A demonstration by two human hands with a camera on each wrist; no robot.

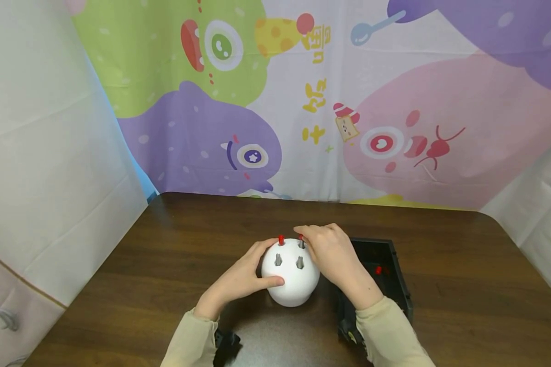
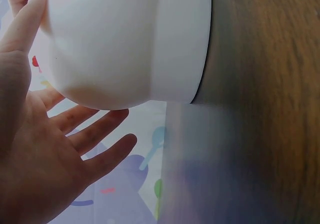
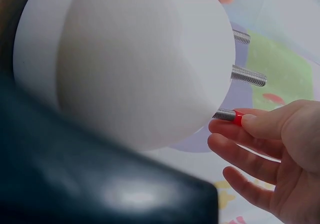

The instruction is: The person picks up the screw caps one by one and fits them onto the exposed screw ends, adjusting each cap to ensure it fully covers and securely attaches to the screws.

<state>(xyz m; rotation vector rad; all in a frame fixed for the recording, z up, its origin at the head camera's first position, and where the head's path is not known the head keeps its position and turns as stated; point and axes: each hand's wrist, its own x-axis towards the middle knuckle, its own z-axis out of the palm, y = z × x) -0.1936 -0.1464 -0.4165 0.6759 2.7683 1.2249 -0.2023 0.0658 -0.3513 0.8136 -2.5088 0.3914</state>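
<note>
A: Where is the ball (image 1: 291, 288) standing?

B: It is resting on the table (image 1: 119, 290), just left of the black tray (image 1: 401, 283), with four bolts (image 1: 300, 263) pointing up from its top.

A: And the hands?

B: The left hand (image 1: 240, 272) is cupping the ball, thumb on the near side, fingers spreading round the far side. The right hand (image 1: 334, 253) is pinching the cap (image 3: 238, 117) between thumb and forefinger at one bolt's tip; its other fingers are bending loosely, holding nothing.

A: Handling estimate?

B: The cap is looking light, perhaps slightly soft, and easy to drop; I am favouring a fingertip hold on its sides. The ball is seeming stiff and rather slippery (its weight I am not managing to judge), so I am preferring a broad hold round its widest part.

A: Materials?

B: The ball is showing a matt white dome above a straight-sided base. The bolts are catching light along fine grey threads. A second cap (image 1: 281, 239) is topping another bolt; a third cap (image 1: 378, 270), glossy red, is lying in the tray. The table is showing brown wood grain.
</note>
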